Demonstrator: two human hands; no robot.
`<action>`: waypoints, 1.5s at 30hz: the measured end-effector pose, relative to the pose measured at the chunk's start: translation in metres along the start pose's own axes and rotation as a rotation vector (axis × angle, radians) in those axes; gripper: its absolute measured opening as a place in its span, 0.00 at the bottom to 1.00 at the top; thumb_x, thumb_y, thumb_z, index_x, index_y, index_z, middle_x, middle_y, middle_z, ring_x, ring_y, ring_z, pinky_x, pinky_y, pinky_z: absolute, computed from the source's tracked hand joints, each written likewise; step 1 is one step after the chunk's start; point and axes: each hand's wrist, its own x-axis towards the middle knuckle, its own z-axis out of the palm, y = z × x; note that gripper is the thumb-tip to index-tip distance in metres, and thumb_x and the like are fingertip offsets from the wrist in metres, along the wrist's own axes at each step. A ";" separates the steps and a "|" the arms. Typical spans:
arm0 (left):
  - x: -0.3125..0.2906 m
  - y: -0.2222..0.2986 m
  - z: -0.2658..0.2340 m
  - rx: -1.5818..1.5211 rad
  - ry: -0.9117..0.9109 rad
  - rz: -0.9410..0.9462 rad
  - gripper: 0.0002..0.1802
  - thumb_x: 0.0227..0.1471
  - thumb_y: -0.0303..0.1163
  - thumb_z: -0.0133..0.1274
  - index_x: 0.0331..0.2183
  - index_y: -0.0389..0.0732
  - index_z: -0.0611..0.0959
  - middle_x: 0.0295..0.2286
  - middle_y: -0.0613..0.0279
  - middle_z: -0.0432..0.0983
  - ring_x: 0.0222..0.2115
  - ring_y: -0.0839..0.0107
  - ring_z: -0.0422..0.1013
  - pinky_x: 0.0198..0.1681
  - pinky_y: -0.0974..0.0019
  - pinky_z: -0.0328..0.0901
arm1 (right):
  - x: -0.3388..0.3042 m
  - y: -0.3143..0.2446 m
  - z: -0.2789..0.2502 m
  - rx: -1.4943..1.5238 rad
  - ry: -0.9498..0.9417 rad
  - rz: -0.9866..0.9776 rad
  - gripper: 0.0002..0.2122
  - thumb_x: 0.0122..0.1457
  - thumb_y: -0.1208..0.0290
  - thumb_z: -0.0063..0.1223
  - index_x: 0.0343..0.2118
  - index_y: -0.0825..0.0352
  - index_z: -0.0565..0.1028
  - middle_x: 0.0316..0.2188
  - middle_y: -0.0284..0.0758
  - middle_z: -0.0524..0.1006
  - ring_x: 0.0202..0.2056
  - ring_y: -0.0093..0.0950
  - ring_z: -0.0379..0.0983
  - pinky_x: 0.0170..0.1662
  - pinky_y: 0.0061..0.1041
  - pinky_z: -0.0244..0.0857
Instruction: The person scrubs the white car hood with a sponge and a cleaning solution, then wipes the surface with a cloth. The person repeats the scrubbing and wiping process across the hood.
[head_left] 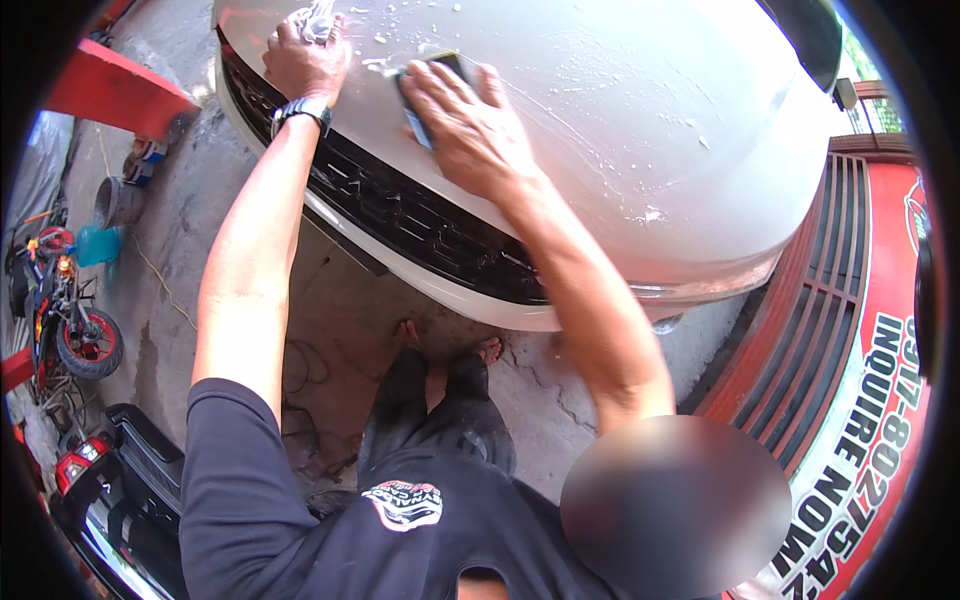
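Note:
A wet silver-white car hood point(640, 120) with white suds and drops on it lies in front of me. My left hand point(308, 62), with a watch point(302, 113) on its wrist, is closed round a crumpled white cloth point(314, 20) near the hood's far left edge. To the right of it, my right hand point(470, 130) presses a thin dark rectangular pad point(452, 64) against the hood. Its fingers lie over the pad, and the palm hides much of it. Whether the pad is sandpaper or a block I cannot tell.
Below the hood runs a black grille point(400, 205). A red slatted metal bench point(810, 330) and a printed banner point(860, 430) stand at the right. At the left are a motorcycle point(70, 320), a bucket point(120, 200), a teal container point(98, 245) and a red post point(120, 90).

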 end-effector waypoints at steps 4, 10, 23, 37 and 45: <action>0.014 -0.011 0.005 0.034 0.073 0.075 0.29 0.43 0.55 0.68 0.39 0.45 0.82 0.33 0.52 0.81 0.37 0.48 0.76 0.41 0.47 0.70 | -0.115 0.044 -0.075 -0.134 -0.194 0.193 0.32 0.67 0.50 0.46 0.69 0.60 0.59 0.71 0.35 0.56 0.71 0.33 0.52 0.70 0.54 0.39; 0.014 0.036 -0.008 0.007 -0.067 0.097 0.23 0.44 0.47 0.66 0.40 0.44 0.81 0.35 0.52 0.80 0.37 0.49 0.75 0.42 0.49 0.69 | -0.040 0.040 -0.037 -0.133 0.073 0.125 0.26 0.66 0.57 0.49 0.60 0.73 0.68 0.63 0.49 0.66 0.65 0.43 0.61 0.69 0.48 0.46; 0.020 -0.011 0.020 0.023 0.026 0.093 0.27 0.45 0.53 0.66 0.40 0.44 0.81 0.33 0.52 0.80 0.36 0.48 0.76 0.41 0.48 0.70 | -0.132 0.091 -0.079 -0.142 -0.244 0.378 0.36 0.70 0.44 0.32 0.73 0.57 0.41 0.75 0.33 0.38 0.74 0.32 0.32 0.70 0.60 0.19; 0.018 0.005 0.011 0.040 0.025 -0.034 0.28 0.42 0.50 0.68 0.43 0.46 0.80 0.35 0.51 0.79 0.37 0.47 0.75 0.39 0.45 0.70 | -0.116 0.100 -0.074 -0.151 -0.237 0.414 0.34 0.71 0.45 0.28 0.73 0.58 0.41 0.75 0.34 0.38 0.74 0.33 0.32 0.68 0.62 0.17; 0.022 0.014 0.011 -0.068 0.047 0.033 0.24 0.46 0.49 0.67 0.41 0.47 0.82 0.35 0.54 0.80 0.38 0.49 0.75 0.42 0.47 0.68 | 0.137 0.031 0.033 -0.134 -0.092 0.338 0.33 0.71 0.47 0.24 0.72 0.64 0.46 0.74 0.38 0.42 0.74 0.33 0.33 0.69 0.62 0.15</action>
